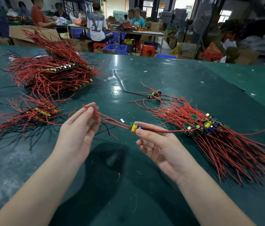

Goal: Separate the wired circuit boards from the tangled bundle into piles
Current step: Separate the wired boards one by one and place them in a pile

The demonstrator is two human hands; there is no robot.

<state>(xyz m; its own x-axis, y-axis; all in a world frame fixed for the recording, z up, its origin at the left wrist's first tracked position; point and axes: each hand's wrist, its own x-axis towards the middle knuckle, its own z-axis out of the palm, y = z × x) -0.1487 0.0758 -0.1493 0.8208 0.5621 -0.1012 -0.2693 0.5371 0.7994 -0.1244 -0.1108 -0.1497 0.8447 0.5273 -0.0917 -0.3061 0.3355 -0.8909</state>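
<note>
Above the dark green table mat (161,75), the right hand (159,144) pinches a small green circuit board with a yellow capacitor (135,127). The left hand (79,129) pinches that board's red wires (110,119). The tangled bundle of red-wired boards (210,132) lies right of the held board; two sorted piles (35,115) (53,70) lie left.

Overhead light glares in white streaks on the glossy dark-green table covering (161,75), and a soft dark shadow pools between the forearms. The workshop behind sits dimmer and slightly blurred (bright doorways blow out), with wide-angle bending at the edges.
</note>
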